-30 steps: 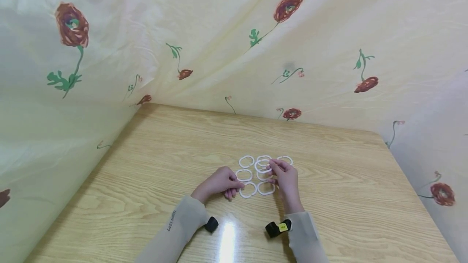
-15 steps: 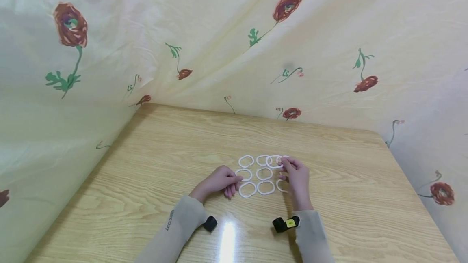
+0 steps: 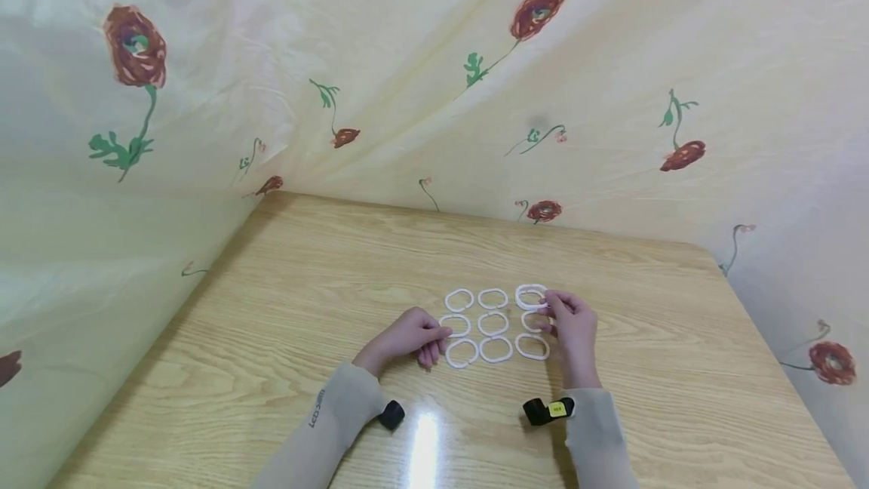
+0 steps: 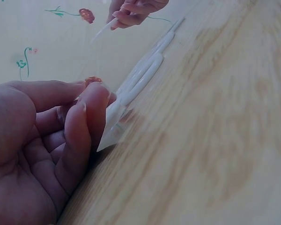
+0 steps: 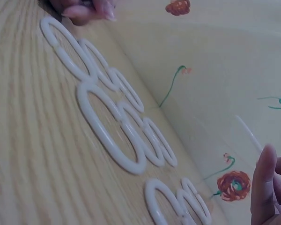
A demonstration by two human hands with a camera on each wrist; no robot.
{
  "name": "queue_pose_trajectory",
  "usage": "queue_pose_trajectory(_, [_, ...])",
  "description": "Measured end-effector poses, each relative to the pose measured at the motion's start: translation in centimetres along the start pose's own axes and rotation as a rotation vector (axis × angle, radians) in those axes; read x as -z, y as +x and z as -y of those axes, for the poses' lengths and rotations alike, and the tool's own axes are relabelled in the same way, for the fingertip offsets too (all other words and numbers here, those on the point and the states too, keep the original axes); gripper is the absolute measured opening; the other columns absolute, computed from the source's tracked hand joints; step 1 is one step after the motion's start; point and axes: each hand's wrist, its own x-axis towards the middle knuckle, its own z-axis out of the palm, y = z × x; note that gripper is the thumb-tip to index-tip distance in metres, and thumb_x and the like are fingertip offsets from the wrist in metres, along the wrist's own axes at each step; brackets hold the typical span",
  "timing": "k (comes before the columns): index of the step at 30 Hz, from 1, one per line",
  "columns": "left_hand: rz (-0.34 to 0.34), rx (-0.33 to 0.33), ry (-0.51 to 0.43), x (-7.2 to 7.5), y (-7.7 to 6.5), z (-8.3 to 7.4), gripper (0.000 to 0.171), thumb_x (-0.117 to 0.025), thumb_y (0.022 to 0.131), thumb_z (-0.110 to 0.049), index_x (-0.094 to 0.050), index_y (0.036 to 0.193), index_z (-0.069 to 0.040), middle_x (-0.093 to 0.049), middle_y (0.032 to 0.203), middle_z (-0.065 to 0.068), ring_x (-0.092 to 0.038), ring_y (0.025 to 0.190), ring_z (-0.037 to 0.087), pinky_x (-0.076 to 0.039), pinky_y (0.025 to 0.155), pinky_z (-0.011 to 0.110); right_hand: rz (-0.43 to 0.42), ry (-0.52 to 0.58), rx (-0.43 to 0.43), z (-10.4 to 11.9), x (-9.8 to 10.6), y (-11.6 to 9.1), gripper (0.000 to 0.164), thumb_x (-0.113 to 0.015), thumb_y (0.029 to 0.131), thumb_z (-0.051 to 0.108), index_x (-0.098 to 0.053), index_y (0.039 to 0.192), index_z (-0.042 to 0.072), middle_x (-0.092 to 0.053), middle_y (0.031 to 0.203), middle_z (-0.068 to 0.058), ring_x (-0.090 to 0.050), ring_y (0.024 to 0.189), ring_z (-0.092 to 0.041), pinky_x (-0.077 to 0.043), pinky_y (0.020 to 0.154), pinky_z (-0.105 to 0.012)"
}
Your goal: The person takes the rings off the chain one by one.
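My right hand (image 3: 572,327) pinches a white oval shower curtain ring (image 5: 249,130) between thumb and fingers. It is held up off the table and overlaps the far right ring of the layout in the head view. Rings of the same kind lie flat below in three rows of three; the front middle ring (image 5: 94,123) shows in the right wrist view. My left hand (image 3: 410,338) rests on the table at the left of the rows, fingers loosely curled, fingertips beside the front left ring (image 5: 65,56).
A wood-grain table (image 3: 326,262) carries the rings. Behind it and at the sides hangs a pale curtain (image 3: 407,59) printed with red flowers. A bright light reflection lies on the tabletop near the front.
My right hand has moved right, carrying its ring from over the middle column to over the far right ring. The right column now shows more fully. My left hand has stayed nearly still.
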Motion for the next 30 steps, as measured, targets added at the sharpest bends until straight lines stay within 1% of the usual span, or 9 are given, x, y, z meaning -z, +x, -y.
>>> queue_pose_trajectory(3, [-0.002, 0.004, 0.000, 0.0, 0.0, -0.1, 0.041, -0.053, 0.100, -0.018, -0.063, 0.075, 0.013, -0.057, 0.050, -0.004, -0.054, 0.040, 0.004, -0.047, 0.041, 0.016, -0.032, -0.002, 0.003, 0.4, 0.6, 0.4, 0.010, -0.060, 0.096, 0.016, -0.058, 0.098, 0.007, -0.066, 0.071, 0.013, -0.062, 0.064, -0.002, -0.054, 0.053, -0.016])
queue_pose_trajectory(6, [-0.002, 0.002, 0.004, 0.0, 0.0, -0.2, 0.041, -0.053, 0.100, -0.018, -0.063, 0.075, 0.013, -0.057, 0.050, -0.004, -0.054, 0.040, 0.004, -0.047, 0.041, 0.016, -0.060, 0.005, -0.003, 0.7, 1.2, 0.8, 0.005, -0.060, 0.096, 0.015, -0.060, 0.094, 0.011, -0.065, 0.073, 0.012, -0.062, 0.066, -0.002, -0.055, 0.054, -0.015])
queue_pose_trajectory(9, [0.000, 0.001, 0.005, 0.0, -0.1, -0.2, 0.041, -0.053, 0.100, -0.017, -0.063, 0.075, 0.014, -0.057, 0.050, -0.004, -0.054, 0.040, 0.004, -0.047, 0.041, 0.015, -0.080, 0.006, -0.017, 1.0, 1.8, 1.2, 0.004, -0.060, 0.096, 0.014, -0.061, 0.094, 0.011, -0.063, 0.075, 0.011, -0.062, 0.066, -0.002, -0.056, 0.056, -0.016])
queue_pose_trajectory(10, [0.001, 0.000, 0.004, 0.0, -0.1, -0.3, 0.041, -0.053, 0.100, -0.017, -0.063, 0.075, 0.014, -0.057, 0.050, -0.004, -0.054, 0.040, 0.004, -0.047, 0.041, 0.015, -0.082, 0.005, -0.025, 1.0, 2.0, 1.4, 0.004, -0.060, 0.096, 0.014, -0.061, 0.096, 0.010, -0.063, 0.076, 0.011, -0.062, 0.066, -0.002, -0.056, 0.056, -0.016])
queue_pose_trajectory(16, [-0.001, 0.008, 0.001, 0.0, -0.1, -0.3, 0.040, -0.053, 0.100, -0.016, -0.063, 0.076, 0.015, -0.057, 0.051, -0.004, -0.054, 0.040, 0.004, -0.047, 0.041, 0.015, -0.076, -0.097, -0.044, 1.3, 3.2, 2.2, 0.022, -0.058, 0.097, 0.016, -0.056, 0.113, 0.002, -0.062, 0.075, 0.014, -0.063, 0.068, 0.000, -0.056, 0.058, -0.016])
queue_pose_trajectory(19, [0.001, 0.006, -0.002, 0.0, -0.1, -0.2, 0.040, -0.053, 0.100, -0.017, -0.063, 0.075, 0.014, -0.057, 0.051, -0.004, -0.054, 0.040, 0.004, -0.047, 0.041, 0.016, -0.072, -0.120, -0.053, 1.4, 3.7, 2.6, 0.022, -0.058, 0.097, 0.016, -0.057, 0.113, 0.001, -0.063, 0.075, 0.012, -0.063, 0.067, 0.000, -0.057, 0.059, -0.017])
queue_pose_trajectory(21, [0.004, 0.003, -0.005, 0.0, -0.1, -0.1, 0.041, -0.054, 0.100, -0.017, -0.063, 0.075, 0.014, -0.057, 0.050, -0.004, -0.054, 0.040, 0.004, -0.047, 0.041, 0.016, -0.069, -0.130, -0.063, 1.4, 4.0, 2.9, 0.020, -0.058, 0.097, 0.016, -0.058, 0.111, 0.003, -0.063, 0.075, 0.011, -0.063, 0.066, -0.001, -0.058, 0.061, -0.018])
queue_pose_trajectory(26, [0.009, 0.001, -0.019, 0.1, 0.0, 0.0, 0.041, -0.054, 0.099, -0.017, -0.063, 0.075, 0.015, -0.057, 0.049, -0.004, -0.053, 0.040, 0.004, -0.047, 0.041, 0.016, -0.052, -0.188, -0.080, 1.2, 4.4, 3.6, 0.018, -0.057, 0.097, 0.016, -0.058, 0.110, 0.003, -0.062, 0.074, 0.010, -0.063, 0.064, -0.001, -0.059, 0.063, -0.019])
queue_pose_trajectory(30, [0.006, 0.006, -0.019, 0.1, 0.0, 0.0, 0.041, -0.054, 0.099, -0.017, -0.063, 0.075, 0.015, -0.058, 0.049, -0.004, -0.053, 0.040, 0.004, -0.047, 0.041, 0.016, -0.018, -0.231, -0.101, 0.8, 4.6, 4.0, 0.024, -0.054, 0.098, 0.013, -0.055, 0.116, -0.003, -0.062, 0.068, 0.010, -0.062, 0.061, 0.000, -0.058, 0.060, -0.017])
